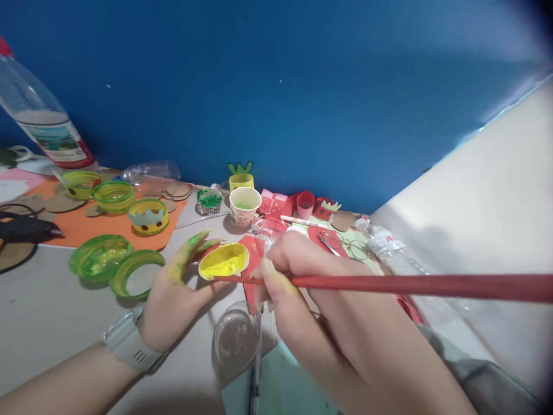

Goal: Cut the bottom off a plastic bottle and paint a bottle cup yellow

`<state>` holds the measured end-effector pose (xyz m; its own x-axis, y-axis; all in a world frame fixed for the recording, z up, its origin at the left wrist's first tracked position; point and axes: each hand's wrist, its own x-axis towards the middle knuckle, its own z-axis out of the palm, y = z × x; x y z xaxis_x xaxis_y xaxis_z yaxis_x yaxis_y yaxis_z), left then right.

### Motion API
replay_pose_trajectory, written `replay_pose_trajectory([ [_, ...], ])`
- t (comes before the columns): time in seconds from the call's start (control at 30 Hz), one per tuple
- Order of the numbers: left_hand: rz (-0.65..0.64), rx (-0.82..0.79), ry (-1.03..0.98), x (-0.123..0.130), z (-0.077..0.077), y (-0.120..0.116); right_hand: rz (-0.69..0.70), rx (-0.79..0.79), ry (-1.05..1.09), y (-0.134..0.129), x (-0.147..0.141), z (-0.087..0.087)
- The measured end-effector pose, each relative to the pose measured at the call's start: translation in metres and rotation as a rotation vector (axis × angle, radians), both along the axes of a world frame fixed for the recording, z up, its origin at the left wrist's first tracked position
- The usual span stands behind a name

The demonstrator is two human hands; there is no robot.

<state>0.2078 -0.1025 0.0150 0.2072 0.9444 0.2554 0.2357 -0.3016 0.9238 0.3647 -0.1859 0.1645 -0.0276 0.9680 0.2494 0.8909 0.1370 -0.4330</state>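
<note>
My left hand (179, 288), smeared with green and yellow paint, is wrapped round the side of a paper cup (223, 261) with bright yellow paint inside. In my right hand (298, 282) a long red brush handle (410, 286) is pinched between thumb and fingers. The brush's tip end reaches the near rim of the yellow cup; its bristles are hard to make out. Just behind stands a patterned paper cup (245, 214) holding pale green liquid, beside a small cup of green bits (209, 202).
Green-painted rings (101, 257) lie left of my left hand. Yellow crowned cups (148, 223) stand on orange paper (69, 230), near a glue gun (26, 226) and a large bottle (52, 127). A clear plastic piece (235, 340) lies in front; a bottle (393, 245) lies right.
</note>
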Motion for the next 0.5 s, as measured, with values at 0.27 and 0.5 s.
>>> replay_pose_trajectory([
  [0.27,-0.021,-0.106,0.003,0.000,-0.002,-0.001,0.159,-0.042,0.014,0.012,0.016,0.006],
  [0.5,-0.040,-0.044,0.000,-0.001,-0.006,-0.004,0.148,-0.057,0.012,0.011,0.021,0.008],
])
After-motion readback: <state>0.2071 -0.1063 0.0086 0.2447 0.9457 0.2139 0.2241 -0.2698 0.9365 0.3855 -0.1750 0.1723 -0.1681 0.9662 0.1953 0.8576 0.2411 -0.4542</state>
